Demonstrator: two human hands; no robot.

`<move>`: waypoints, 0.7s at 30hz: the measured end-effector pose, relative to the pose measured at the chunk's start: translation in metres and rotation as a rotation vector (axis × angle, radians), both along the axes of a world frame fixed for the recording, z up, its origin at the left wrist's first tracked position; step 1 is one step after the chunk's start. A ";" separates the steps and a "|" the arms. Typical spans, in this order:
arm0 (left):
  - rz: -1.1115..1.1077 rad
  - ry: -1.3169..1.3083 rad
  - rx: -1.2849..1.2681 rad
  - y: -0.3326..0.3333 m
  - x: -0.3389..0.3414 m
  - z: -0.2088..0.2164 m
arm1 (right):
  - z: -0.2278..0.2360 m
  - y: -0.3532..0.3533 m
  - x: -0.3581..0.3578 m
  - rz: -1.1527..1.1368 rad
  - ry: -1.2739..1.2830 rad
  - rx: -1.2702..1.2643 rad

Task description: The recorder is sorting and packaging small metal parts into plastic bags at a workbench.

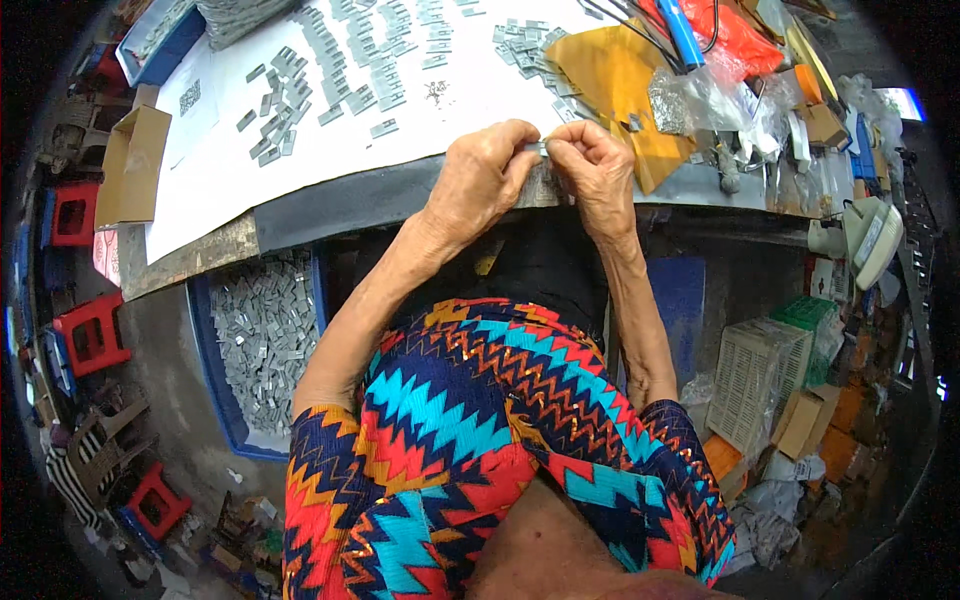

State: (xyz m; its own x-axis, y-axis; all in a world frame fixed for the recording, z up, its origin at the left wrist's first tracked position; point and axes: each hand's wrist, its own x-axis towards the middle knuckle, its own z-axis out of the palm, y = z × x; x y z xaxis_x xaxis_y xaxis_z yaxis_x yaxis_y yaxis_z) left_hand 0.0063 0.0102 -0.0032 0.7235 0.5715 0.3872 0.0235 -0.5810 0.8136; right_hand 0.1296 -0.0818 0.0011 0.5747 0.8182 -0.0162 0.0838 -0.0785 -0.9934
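Note:
At the table's near edge, my left hand (480,180) and my right hand (598,178) are close together, fingers pinched. Between their fingertips is a small grey piece (543,147), mostly hidden by the fingers. Rows of small flat grey rectangular pieces (384,128) lie on a white sheet (330,165) beyond my hands. A looser group of the same pieces (284,100) is to the left, and a heap of them (525,45) lies farther off. A little pile of tiny dark parts (435,93) sits on the sheet left of my hands.
Brown paper (610,75) and plastic bags (715,100) clutter the table's right side. A cardboard box (133,165) stands at the left edge, a blue bin (155,45) behind it. Below the table is a blue tray (235,430) full of grey pieces. Red stools (92,332) stand left.

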 end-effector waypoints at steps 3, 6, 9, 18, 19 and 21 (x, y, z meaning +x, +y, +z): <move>0.005 0.004 0.070 0.009 -0.002 0.002 | 0.004 0.007 0.003 0.054 0.049 -0.015; 0.003 0.027 0.095 0.024 -0.002 0.002 | 0.006 0.019 0.007 0.106 0.161 -0.016; 0.013 0.071 0.082 0.040 0.001 0.006 | 0.006 0.030 0.011 0.142 0.226 0.019; 0.196 0.212 0.221 0.105 0.041 -0.002 | 0.017 0.009 0.014 0.060 0.027 0.040; 0.195 0.210 0.226 0.114 0.046 -0.005 | 0.017 0.007 0.014 0.061 -0.014 0.035; 0.272 0.219 0.405 0.127 0.054 -0.011 | 0.015 0.002 0.013 0.052 0.022 0.041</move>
State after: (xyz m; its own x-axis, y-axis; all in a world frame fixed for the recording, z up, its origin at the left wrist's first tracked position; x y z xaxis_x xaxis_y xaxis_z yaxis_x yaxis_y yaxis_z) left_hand 0.0608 0.1374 -0.0142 0.6586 0.5861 0.4719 0.3615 -0.7965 0.4847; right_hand 0.1424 -0.0802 0.0163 0.5314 0.8471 0.0056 0.0649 -0.0342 -0.9973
